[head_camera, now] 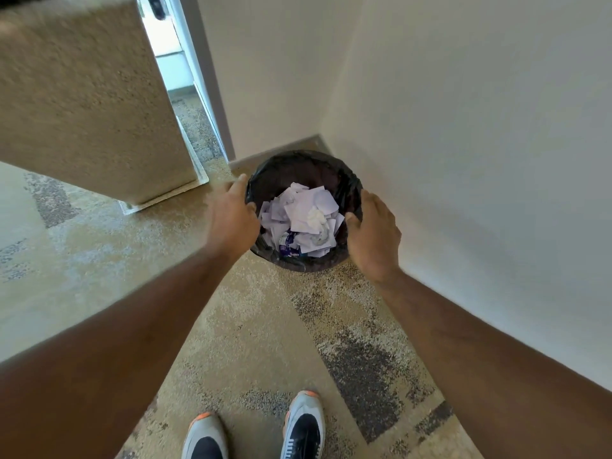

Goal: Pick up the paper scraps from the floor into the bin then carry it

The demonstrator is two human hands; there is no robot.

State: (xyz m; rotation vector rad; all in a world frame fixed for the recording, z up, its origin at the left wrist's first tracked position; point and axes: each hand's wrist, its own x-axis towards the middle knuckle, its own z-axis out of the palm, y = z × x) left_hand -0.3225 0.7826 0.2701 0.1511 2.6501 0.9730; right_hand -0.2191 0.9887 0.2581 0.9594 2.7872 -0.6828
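Head view, looking down: a round bin (pixel 303 167) lined with a black bag is sitting on speckled carpet (pixel 251 342) in the middle of the frame, close to the corner of two pale walls (pixel 480 144) at the upper right. Paper scraps (pixel 304 217), white and pale purple, are filling it in a loose heap. No scraps are showing on the visible carpet, so the picking up appears done and the carry is the step in hand.

The left hand (pixel 233 215) is wrapping the bin's left rim, fingers curled over the outside. The right hand (pixel 374 231) is gripping the right rim, thumb hooked inside the liner and fingers curving around the outside. Whether the bin is already off the floor cannot be told.

To carry well, both hands should be clamping the rigid rim rather than just loose bag, lifting evenly so the bin is staying level and the light scraps are not spilling.

Two shoes (pixel 255 432) are standing at the bottom centre; a door (pixel 86 104) is hanging open at the upper left.
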